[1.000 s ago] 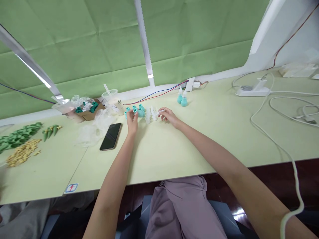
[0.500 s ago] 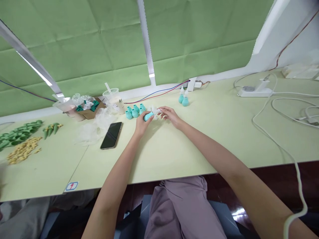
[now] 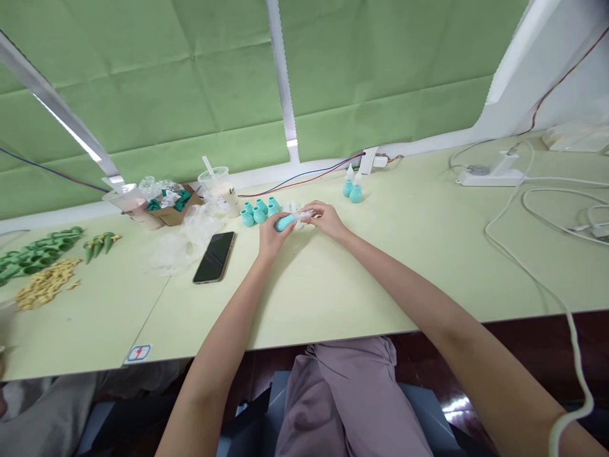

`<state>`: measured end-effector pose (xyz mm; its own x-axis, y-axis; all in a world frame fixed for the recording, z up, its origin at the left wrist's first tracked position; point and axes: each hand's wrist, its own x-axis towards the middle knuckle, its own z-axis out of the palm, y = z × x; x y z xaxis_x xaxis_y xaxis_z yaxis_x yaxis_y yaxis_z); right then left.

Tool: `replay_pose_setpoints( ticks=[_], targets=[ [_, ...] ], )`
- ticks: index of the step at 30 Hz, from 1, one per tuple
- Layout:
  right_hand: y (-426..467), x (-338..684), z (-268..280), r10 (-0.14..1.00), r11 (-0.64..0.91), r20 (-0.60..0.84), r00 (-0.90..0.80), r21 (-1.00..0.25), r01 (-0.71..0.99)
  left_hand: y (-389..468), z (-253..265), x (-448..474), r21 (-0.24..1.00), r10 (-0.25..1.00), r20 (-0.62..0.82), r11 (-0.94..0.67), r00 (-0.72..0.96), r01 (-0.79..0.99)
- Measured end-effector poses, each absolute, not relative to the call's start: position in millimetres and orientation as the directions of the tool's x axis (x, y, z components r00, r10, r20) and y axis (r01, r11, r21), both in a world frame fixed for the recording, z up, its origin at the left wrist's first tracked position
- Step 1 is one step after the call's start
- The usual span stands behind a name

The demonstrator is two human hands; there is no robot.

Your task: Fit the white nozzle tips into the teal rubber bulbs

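My left hand (image 3: 272, 238) is closed around a turquoise squeeze bulb (image 3: 285, 222) lying on its side, its mouth towards the right. With pinched fingers my right hand (image 3: 324, 219) holds a clear-white nozzle (image 3: 307, 216) at that mouth; whether it is seated inside is hard to see. Just behind the hands lie more whitish nozzles (image 3: 293, 207), partly hidden. Several open-necked turquoise bulbs (image 3: 259, 214) stand in a cluster left of them. Further back to the right, two turquoise bulbs (image 3: 355, 194) stand upright with white nozzles on top.
A black phone (image 3: 214, 257) lies left of my arm. Behind it are crumpled clear plastic (image 3: 178, 247), a drink cup (image 3: 222, 190) and a cardboard box (image 3: 178, 212). Green cone-like parts (image 3: 38, 254) and yellow pieces (image 3: 47, 284) lie far left. A power strip (image 3: 492, 178) with white cables sits right.
My right hand has brought the nozzle leftward against the bulb's mouth, and its fingers have closed more. My left hand still grips the bulb in nearly the same spot.
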<state>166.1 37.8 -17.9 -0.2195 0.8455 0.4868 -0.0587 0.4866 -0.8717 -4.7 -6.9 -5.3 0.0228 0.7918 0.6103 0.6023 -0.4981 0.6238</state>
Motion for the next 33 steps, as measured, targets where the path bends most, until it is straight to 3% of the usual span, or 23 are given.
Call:
replay_pose_setpoints(
  ticks=[9,19,33],
  targets=[
    [32,167,-10,0.734,0.679,0.638,-0.232,-0.698,0.227,-10,-4,-5,0.530,0.709,0.704,-0.559,0.038,0.638],
    [25,167,-4,0.646,0.760,0.694,-0.318,-0.544,0.355,-6,-3,-8,0.447,0.694,0.712,-0.563,0.105,0.695],
    [27,168,-5,0.682,0.731,0.620,-0.388,-0.561,0.389,-5,-4,-8,0.447,0.775,0.606,-0.519,0.179,0.728]
  ],
)
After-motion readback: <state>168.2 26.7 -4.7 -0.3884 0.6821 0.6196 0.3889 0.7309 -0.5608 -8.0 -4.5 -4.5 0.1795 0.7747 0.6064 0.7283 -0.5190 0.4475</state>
